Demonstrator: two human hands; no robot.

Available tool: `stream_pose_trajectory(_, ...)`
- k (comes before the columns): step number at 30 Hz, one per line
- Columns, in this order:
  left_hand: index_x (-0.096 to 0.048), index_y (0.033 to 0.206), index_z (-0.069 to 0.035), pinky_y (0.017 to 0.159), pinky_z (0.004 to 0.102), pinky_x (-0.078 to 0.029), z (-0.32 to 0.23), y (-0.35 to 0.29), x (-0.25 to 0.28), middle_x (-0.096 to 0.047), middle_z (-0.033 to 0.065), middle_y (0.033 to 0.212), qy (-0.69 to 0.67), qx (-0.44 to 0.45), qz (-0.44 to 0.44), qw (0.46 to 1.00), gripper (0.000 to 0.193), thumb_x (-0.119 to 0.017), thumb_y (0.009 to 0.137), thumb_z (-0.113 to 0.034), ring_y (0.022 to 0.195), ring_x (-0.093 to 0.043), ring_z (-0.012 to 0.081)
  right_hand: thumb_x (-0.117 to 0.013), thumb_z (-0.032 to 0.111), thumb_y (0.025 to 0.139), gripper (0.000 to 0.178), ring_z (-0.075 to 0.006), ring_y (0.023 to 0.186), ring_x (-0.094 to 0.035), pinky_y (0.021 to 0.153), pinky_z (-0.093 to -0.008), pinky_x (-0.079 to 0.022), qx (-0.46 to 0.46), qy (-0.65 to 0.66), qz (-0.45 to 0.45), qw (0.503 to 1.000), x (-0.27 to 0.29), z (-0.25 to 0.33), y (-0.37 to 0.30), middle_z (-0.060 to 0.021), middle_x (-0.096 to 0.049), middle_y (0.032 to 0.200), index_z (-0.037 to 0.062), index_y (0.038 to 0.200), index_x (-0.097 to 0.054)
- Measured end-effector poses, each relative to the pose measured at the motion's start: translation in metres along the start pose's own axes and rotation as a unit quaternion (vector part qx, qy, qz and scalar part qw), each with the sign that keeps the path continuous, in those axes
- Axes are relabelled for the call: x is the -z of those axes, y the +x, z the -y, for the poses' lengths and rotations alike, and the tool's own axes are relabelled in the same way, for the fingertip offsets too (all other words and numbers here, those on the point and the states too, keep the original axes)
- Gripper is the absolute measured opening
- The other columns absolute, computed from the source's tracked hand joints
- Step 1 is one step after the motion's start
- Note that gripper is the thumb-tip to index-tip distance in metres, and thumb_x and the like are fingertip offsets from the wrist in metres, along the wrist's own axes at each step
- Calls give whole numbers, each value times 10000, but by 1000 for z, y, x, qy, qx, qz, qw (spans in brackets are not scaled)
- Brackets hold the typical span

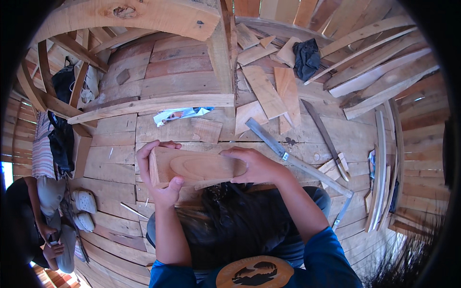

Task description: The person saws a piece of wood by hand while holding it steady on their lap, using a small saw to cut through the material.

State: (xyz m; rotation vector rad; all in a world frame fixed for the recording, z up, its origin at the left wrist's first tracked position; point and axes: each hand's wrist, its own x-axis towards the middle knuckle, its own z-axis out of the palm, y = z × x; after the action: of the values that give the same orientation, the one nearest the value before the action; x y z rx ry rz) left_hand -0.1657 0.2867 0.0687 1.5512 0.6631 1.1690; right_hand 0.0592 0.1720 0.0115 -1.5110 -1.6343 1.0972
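Between my two hands I hold a wooden block [199,166] with curved grain on its face, lifted over my lap. My left hand [163,175] wraps round its left end, with the thumb at the lower edge. Closed on the block's right end is my right hand [254,165], thumb above and fingers partly hidden. A dark cloth [240,221] covers my lap below. Just beyond the block, a small flat board [207,130] lies on the plank floor [113,165], near a blue and white wrapper [180,115].
A long metal bar [312,172] and a machete [324,129] lie to the right. Board offcuts [264,91] and a black bag [306,58] sit at the far right. A wooden frame [153,102] stands ahead. Another person [45,221] sits at left beside pale clogs [85,209].
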Motion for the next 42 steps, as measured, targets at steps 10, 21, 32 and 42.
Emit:
stream_pose_trajectory(10,-357,1298,-73,849,438,-474,-18,-15,-16,-537,135,1011,1,-219,-93,971,820,-791,698,-427,927,-565,259,-732,12,657,708,-319,1217,-532,1051,-385,-411,38,-11,-58,998,11,31,5,-160,-554,1316,71,1331,-525)
stream_pose_trajectory(21,-275,1392,-77,779,357,-469,-15,-34,-53,-492,110,1073,-5,-156,-112,981,1099,-798,627,-667,937,-513,200,-781,135,728,564,-309,1137,-574,982,-376,-450,-87,71,-246,963,2,-15,-73,-176,-607,1197,49,1242,-566)
stream_pose_trajectory(32,-318,1257,-47,812,423,-453,-21,-25,-90,-503,142,1022,-72,-127,-28,989,1089,-523,626,-911,881,-541,244,-714,215,763,554,-405,1053,-591,902,-482,-477,-512,-268,-410,705,101,-201,-299,-217,-603,1139,65,1252,-502)
stream_pose_trajectory(42,-455,1127,-25,937,426,-408,-46,-20,-82,-508,137,1010,-149,-7,30,988,651,-657,807,-555,976,-531,249,-663,217,736,364,-369,927,-644,812,-483,-500,-532,-272,-304,742,96,-196,-304,-199,-670,987,45,1053,-612)
